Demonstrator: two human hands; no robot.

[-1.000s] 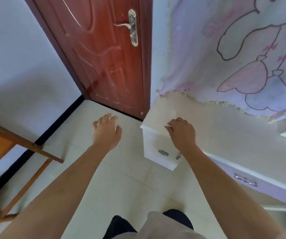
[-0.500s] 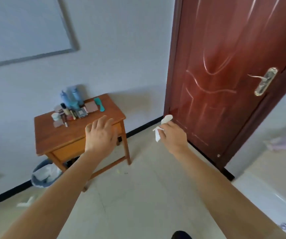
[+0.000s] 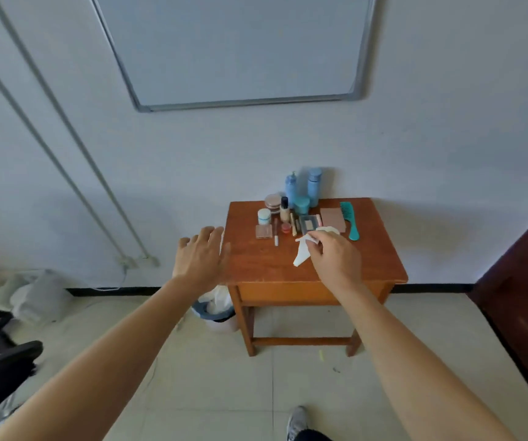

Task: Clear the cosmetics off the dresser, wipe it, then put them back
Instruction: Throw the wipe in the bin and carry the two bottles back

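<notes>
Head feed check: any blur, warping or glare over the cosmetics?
Head view: wide-angle warp slants the grey-framed whiteboard and wall pipes; light is soft and even, no glare on the brown wooden table; the two blue bottles cast faint shadows on the wall; small cosmetics look soft, labels unreadable; the right hand and its white tissue are clear.

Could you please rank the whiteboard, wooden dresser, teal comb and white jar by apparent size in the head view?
1. whiteboard
2. wooden dresser
3. teal comb
4. white jar

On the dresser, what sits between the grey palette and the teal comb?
A flat pink case lies there, seen in the head view.
</notes>
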